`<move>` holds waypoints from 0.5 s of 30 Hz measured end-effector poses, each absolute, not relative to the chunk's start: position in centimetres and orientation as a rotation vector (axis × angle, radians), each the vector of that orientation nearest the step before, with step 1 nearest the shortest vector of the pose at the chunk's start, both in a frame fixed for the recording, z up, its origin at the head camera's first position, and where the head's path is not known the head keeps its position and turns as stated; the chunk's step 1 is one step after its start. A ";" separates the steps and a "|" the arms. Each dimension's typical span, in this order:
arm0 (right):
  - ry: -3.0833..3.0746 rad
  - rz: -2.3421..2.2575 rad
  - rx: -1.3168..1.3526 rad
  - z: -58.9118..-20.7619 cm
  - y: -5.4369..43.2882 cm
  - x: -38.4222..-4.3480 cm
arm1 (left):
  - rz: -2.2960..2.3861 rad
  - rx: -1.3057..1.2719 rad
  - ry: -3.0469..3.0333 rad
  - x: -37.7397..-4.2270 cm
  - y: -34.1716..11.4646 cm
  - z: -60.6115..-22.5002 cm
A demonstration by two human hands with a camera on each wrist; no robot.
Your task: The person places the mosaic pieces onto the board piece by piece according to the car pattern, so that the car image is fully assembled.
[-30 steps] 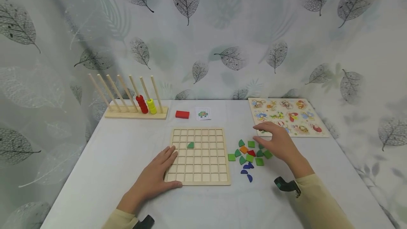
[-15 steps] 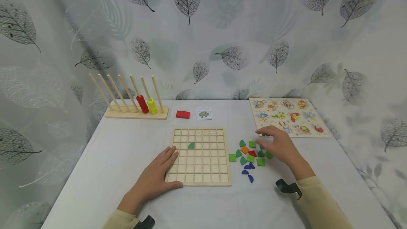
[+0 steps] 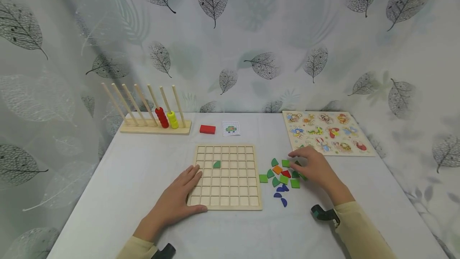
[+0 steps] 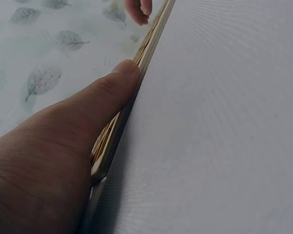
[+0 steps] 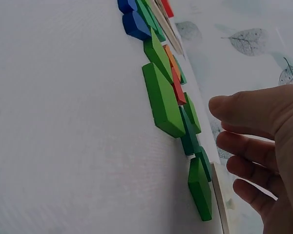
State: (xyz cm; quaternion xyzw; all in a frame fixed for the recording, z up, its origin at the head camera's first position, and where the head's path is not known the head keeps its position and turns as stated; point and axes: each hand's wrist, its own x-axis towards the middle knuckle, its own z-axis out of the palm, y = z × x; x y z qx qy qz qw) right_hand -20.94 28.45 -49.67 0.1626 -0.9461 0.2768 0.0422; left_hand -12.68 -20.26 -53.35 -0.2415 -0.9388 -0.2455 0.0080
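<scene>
A wooden grid board [image 3: 230,208] lies on the table, with one dark green quarter-round piece [image 3: 217,164] in a cell. My left hand [image 3: 174,195] rests at its left side, fingers along the left edge; the thumb [image 4: 105,100] touches the near edge in the left wrist view. Right of the board spread loose tiles: green squares [image 3: 295,183], green quarter-rounds [image 3: 270,173], an orange square [image 3: 277,169], a red piece [image 3: 286,174] and blue half-rounds [image 3: 284,202]. My right hand [image 3: 316,169] is over the right end of these tiles, thumb and fingers apart, with nothing between them.
Behind the board lie a red block [image 3: 207,129] and a small picture card [image 3: 231,128]. A peg stand [image 3: 154,129] with red and yellow beads stands at the back left. An insect picture board [image 3: 328,131] lies at the back right, beyond my right hand.
My right hand has lowered toward the tiles, and its thumb and fingers have come somewhat closer together. The left hand stays on the board, and the tiles lie as before.
</scene>
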 end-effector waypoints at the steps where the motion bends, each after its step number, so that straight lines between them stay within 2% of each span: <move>1: -2.899 0.849 0.502 -49.8 28.4 -21.0 | -0.767 -0.753 -2.938 -12.7 -20.3 -53.3; 15: -2.967 0.859 0.445 -50.7 28.3 -21.1 | -0.752 -0.755 -2.941 -12.7 -20.2 -53.3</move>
